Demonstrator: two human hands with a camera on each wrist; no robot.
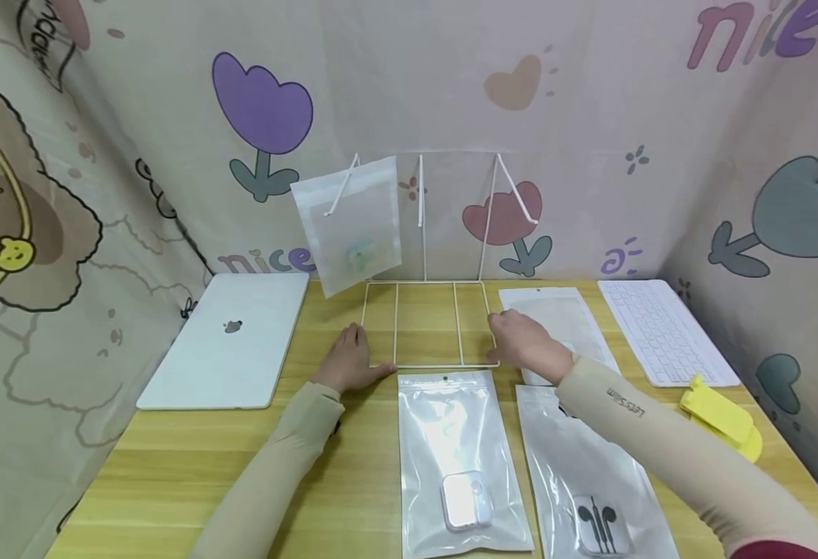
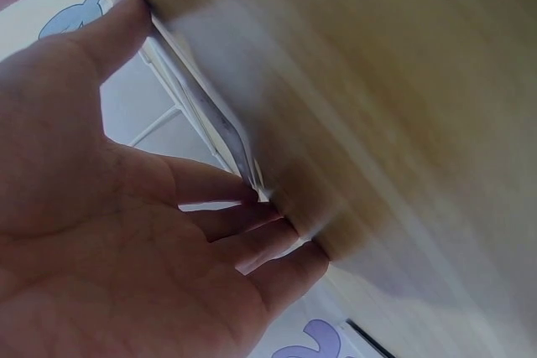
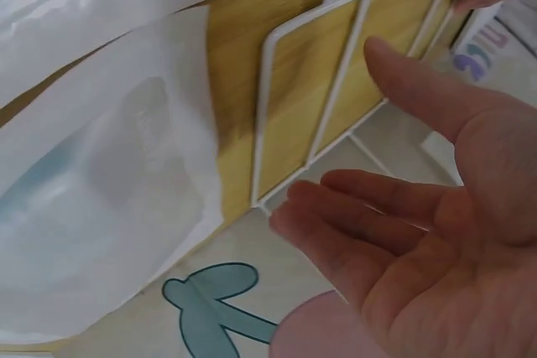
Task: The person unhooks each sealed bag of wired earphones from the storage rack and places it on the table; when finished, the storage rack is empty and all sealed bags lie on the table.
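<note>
A white wire rack stands on the table with its upright back against the curtain and several prongs pointing forward. A frosted zip bag with a small pale green item inside hangs tilted on the left prong. My left hand rests at the rack's front left corner; in the left wrist view its fingers are extended to the wooden surface. By the rack's right side is my right hand. The right wrist view shows its fingers relaxed, with nothing held between them and the thumb.
A zip bag with a square case lies in front of the rack; one with earphones is to its right. Behind that lies another pale bag. A silver laptop is left; a white keyboard and yellow holder are right.
</note>
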